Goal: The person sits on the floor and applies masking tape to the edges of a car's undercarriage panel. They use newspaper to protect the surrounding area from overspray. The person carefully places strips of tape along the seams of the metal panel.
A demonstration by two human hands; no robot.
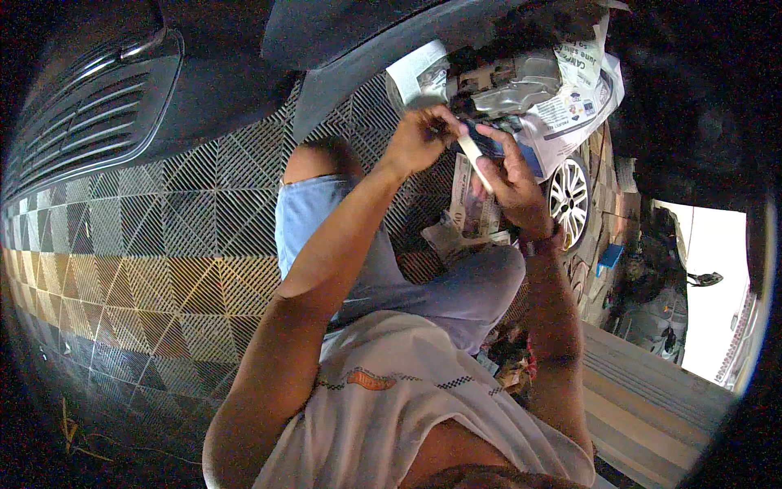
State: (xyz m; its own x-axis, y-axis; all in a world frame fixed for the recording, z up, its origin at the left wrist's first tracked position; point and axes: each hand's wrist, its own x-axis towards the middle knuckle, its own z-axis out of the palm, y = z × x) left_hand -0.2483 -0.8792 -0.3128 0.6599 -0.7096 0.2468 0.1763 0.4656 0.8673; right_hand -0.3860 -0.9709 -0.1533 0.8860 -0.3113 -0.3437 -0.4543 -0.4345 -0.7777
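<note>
A narrow cream band, which looks like a roll of masking tape (475, 162) seen edge-on, is tilted between my two hands. My right hand (517, 183), with a dark band at the wrist, grips its lower part with the thumb against it and the index finger raised. My left hand (419, 138) is closed, its fingertips pinched at the tape's upper end. Just beyond my hands is a clear, grey-toned part like a car headlight (521, 88), with newspaper (570, 106) around it. Another newspaper piece (417, 72) stands up at its left.
A dark car panel with a slatted grille (102, 106) fills the upper left. Ridged checkered floor tiles (216, 220) spread below it. More newspaper (468, 200) lies near my knee. A silver spoked wheel (568, 200) is at the right, with a blue object (608, 259) beyond it.
</note>
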